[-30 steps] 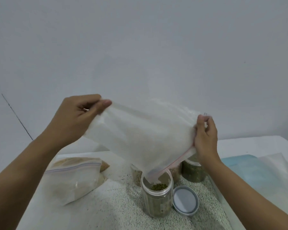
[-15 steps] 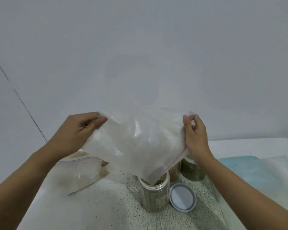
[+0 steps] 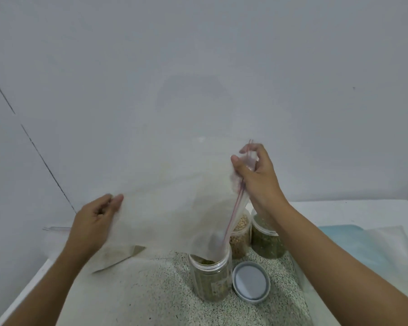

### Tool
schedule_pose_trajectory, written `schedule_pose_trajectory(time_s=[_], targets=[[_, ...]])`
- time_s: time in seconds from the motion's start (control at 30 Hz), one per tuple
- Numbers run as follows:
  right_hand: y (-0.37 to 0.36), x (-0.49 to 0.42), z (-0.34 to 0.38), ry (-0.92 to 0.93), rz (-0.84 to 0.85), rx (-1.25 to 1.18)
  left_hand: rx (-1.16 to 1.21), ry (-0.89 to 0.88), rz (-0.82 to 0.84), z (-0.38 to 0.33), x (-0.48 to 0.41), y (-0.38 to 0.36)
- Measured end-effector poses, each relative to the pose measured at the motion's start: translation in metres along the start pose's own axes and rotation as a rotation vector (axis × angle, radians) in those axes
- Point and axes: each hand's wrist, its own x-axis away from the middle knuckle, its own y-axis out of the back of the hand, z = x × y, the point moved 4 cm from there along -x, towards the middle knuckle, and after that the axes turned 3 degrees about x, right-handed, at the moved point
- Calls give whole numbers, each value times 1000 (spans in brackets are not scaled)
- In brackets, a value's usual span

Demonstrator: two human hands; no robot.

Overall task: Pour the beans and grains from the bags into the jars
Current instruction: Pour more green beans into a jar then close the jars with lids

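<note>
A clear zip bag (image 3: 174, 208), nearly empty, hangs between my hands with its red zip corner dipping into the open jar (image 3: 210, 278) of green beans. My left hand (image 3: 94, 220) pinches the bag's bottom corner, low on the left. My right hand (image 3: 254, 175) pinches the zip edge, higher up. Behind the open jar stand a jar of pale yellow beans (image 3: 240, 236) and another jar of green beans (image 3: 266, 238).
A grey round lid (image 3: 251, 282) lies right of the open jar on the speckled countertop (image 3: 151, 297). Another filled zip bag (image 3: 118, 255) lies at the left, partly hidden. A blue sheet (image 3: 353, 245) and clear plastic lie at the right. A white wall is close behind.
My left hand has dropped lower and the bag's bottom with it. My right hand has risen, so the zip edge runs steeply down into the jar.
</note>
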Motion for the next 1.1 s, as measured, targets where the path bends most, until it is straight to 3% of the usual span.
schedule_pose_trajectory(time_s=[0.17,0.37,0.5,0.63,0.83,0.97,1.1], targets=[[-24,-18,25,82,122,126,37,103,-2,40,34,-29],[-50,-35,44,-17,209,-15,174,165,23,31,38,-37],[-49,-46,51,17,210,61,53,23,115,32,30,-26],[-41,-43,43,33,280,216,-36,-104,86,25,13,-13],[-30,-28,32,15,356,307,193,-169,116,-32,-9,-27],[-25,-27,36,71,301,304,203,-184,104,-47,-23,-37],[-9,-31,24,90,141,213,105,-39,209,-14,-15,-41]])
